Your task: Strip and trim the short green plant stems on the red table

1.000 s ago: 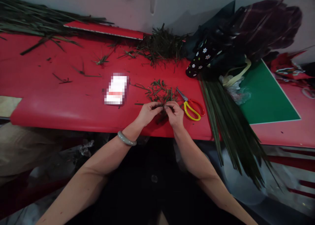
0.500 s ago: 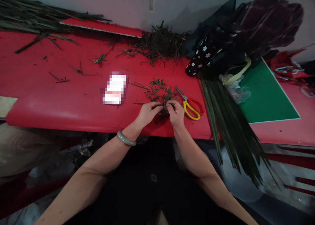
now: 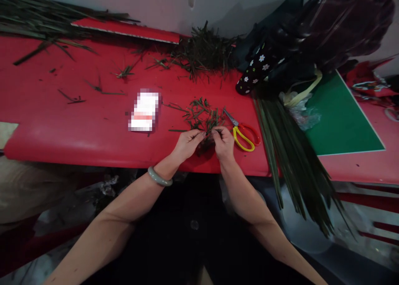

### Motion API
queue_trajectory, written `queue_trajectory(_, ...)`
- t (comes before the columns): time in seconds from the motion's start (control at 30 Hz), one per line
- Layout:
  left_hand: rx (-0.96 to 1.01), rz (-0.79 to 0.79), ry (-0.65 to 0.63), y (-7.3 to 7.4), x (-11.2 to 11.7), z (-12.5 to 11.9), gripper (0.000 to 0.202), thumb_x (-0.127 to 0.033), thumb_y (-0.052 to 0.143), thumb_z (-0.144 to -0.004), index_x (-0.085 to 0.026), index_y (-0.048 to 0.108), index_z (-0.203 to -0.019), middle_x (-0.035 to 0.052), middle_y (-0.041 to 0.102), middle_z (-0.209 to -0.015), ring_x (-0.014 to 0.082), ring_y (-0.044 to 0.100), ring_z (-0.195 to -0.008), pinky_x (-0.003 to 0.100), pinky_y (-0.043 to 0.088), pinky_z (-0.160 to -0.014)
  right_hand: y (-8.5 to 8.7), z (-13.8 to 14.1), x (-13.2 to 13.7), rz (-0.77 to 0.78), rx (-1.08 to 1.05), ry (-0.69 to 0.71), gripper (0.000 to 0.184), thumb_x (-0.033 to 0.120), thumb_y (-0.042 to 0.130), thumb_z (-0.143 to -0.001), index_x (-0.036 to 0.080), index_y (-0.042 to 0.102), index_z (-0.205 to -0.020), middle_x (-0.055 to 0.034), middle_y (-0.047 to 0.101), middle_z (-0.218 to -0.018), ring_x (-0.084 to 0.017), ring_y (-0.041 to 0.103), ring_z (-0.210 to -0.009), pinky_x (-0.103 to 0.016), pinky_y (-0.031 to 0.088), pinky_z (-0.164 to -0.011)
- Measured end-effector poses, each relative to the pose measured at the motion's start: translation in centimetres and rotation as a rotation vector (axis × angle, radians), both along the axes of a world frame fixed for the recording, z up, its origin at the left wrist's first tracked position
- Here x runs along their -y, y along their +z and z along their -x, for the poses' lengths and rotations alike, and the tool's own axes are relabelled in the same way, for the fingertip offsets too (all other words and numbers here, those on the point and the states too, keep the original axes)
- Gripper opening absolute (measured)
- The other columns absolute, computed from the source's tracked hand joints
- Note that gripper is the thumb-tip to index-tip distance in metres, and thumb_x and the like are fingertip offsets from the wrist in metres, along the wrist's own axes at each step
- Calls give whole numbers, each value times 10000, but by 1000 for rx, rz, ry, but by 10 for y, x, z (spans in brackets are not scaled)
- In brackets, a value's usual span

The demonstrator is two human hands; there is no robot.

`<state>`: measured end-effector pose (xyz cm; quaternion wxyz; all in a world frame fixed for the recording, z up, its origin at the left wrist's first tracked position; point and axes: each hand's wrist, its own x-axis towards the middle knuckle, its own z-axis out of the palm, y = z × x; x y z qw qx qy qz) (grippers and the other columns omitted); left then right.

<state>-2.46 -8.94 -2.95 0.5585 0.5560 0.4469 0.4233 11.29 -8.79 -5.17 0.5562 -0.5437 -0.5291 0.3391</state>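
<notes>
My left hand (image 3: 188,143), with a pale bangle (image 3: 159,177) on the wrist, pinches a dark green leaf strip (image 3: 177,131) whose end sticks out to the left. Close beside it, my right hand (image 3: 223,141) has thumb and fingers pressed together on the same dark green leaf piece; its exact shape is hidden between the fingertips. Just beyond both hands lie several cut leaf scraps (image 3: 199,110) on the red table covering (image 3: 93,139). Scissors (image 3: 243,133) with one yellow and one red handle rest right of my right hand, blades pointing away.
A bright blurred phone-like rectangle (image 3: 145,110) lies left of the scraps. Long green leaves (image 3: 289,152) hang over the front edge at right, beside a green board (image 3: 349,123). Behind are a leaf-scrap heap (image 3: 205,52), a flower-patterned umbrella (image 3: 254,71) and more long leaves (image 3: 40,17).
Both hands stay nearly in place, with the fingers still pinched together. The view has shifted very slightly; the scissors and scraps lie as before.
</notes>
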Motion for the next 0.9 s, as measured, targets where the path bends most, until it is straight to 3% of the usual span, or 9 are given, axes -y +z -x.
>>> queue_trajectory(0.43, 55, 0, 40, -3, -4, -2, 266, -373, 514, -769, -145, 567, -643, -20, 542, -559, 66, 486, -491, 196, 379, -488, 4, -1, -6, 75, -142, -78, 199, 378, 569, -696, 188, 562, -757, 55, 518, -567, -73, 466, -488, -213, 404, -494)
queue_trajectory(0.63, 151, -63, 238, -11, -8, 1, 274, -389, 515, -769, -148, 553, -643, -18, 538, -570, 63, 484, -483, 198, 392, -482, 6, -2, -7, 39, -210, -201, 200, 369, 554, -700, 181, 566, -766, 53, 516, -531, -70, 455, -461, -208, 394, -467)
queue_trajectory(0.77, 212, -78, 329, -15, -10, 1, 240, -383, 561, -740, -161, 579, -829, 10, 595, -719, 70, 541, -574, 207, 454, -559, 10, 3, -7, 54, -254, -180, 201, 356, 555, -701, 179, 570, -796, 29, 570, -624, -69, 484, -491, -203, 398, -464)
queue_trajectory(0.9, 293, -94, 253, -16, -11, -1, 412, -336, 638, -675, -187, 528, -1044, 55, 615, -940, 119, 589, -803, 255, 495, -706, 14, 8, -3, 78, -226, -92, 193, 345, 561, -703, 184, 587, -806, 27, 577, -627, -75, 503, -508, -208, 414, -482)
